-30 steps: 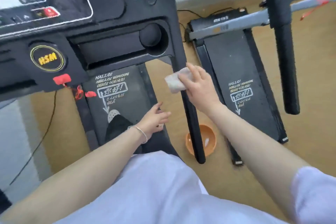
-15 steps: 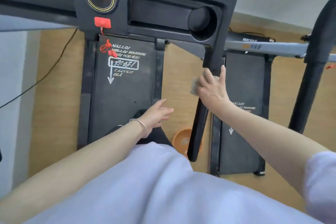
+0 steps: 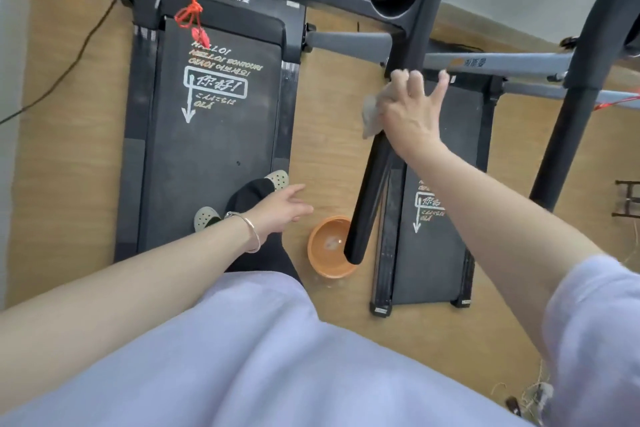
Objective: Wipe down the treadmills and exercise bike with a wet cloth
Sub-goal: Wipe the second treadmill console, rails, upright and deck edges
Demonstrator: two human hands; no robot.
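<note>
Wooden flooring [image 3: 69, 149] was seen under two black machines; on the left treadmill [image 3: 207, 149] a red safety cord [image 3: 189, 15] was hung from the console; the left hand [image 3: 278, 210] was held out over the belt's edge, fingers relaxed and slightly apart, nothing held; an orange bowl [image 3: 327, 250] was set on the floor between the machines; the grey cloth [image 3: 372, 114] was clamped against the black handrail [image 3: 369, 194] by the curled fingers of the right hand [image 3: 408, 114]; the second treadmill [image 3: 436, 253] was seen farthest right.
</note>
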